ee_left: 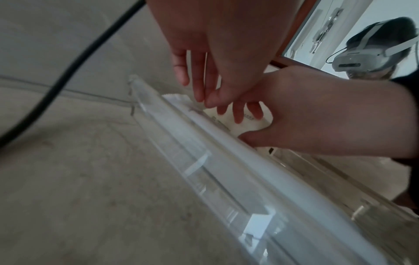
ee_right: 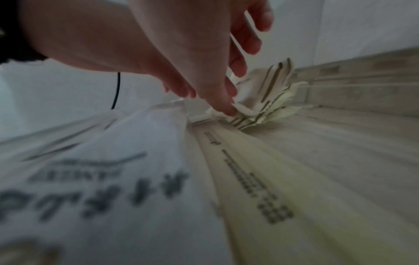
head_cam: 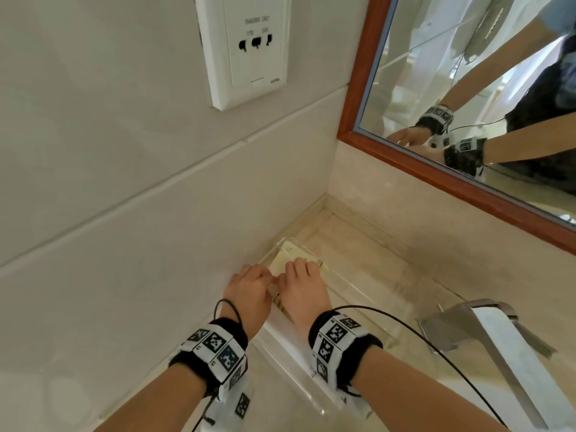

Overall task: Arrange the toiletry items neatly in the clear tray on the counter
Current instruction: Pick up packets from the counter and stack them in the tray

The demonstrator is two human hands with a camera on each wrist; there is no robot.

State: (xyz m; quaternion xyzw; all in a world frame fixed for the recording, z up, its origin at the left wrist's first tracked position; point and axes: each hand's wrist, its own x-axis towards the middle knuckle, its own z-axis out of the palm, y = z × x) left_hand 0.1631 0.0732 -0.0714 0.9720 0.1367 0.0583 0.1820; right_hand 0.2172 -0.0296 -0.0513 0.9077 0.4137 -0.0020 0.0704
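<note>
Both hands in clear tray [head_cam: 358, 294], right hand [head_cam: 304, 286] fingers [ee_right: 223, 103] pressing cream packets [ee_right: 267, 100], left hand [head_cam: 249, 291] fingers [ee_left: 199, 78] loosely apart, touching them.

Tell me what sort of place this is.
Most likely a hotel bathroom: a shaver-only socket on the tiled wall, a wood-framed mirror over a stone counter, a chrome tap, and packaged toiletries in a clear tray.
</note>
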